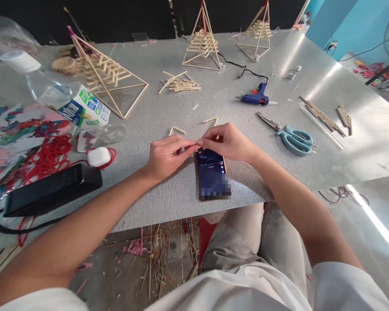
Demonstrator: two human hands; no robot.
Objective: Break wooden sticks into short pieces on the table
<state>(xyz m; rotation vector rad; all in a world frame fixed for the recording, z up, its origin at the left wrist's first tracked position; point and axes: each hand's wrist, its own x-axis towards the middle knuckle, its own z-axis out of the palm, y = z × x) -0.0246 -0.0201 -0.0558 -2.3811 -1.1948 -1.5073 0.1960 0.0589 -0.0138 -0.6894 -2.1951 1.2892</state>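
My left hand (168,155) and my right hand (230,140) meet above the top end of a phone (210,172) lying on the table. Fingertips of both are pinched together and touching; whatever is between them is too small or hidden to name. Just beyond my left hand, two short wooden sticks (178,130) form an angle. A similar bent pair of sticks (210,120) shows beyond my right hand, its lower end partly covered by the fingers. I cannot tell whether either pair is held. A loose pile of short sticks (183,84) lies farther back.
Stick pyramids (202,43) stand toward the back. To the right lie a blue glue gun (256,96), scissors (296,140) and wooden strips (322,115). On the left are a plastic bottle (84,106), red cord (48,157), a white case (99,157) and a black box (55,190).
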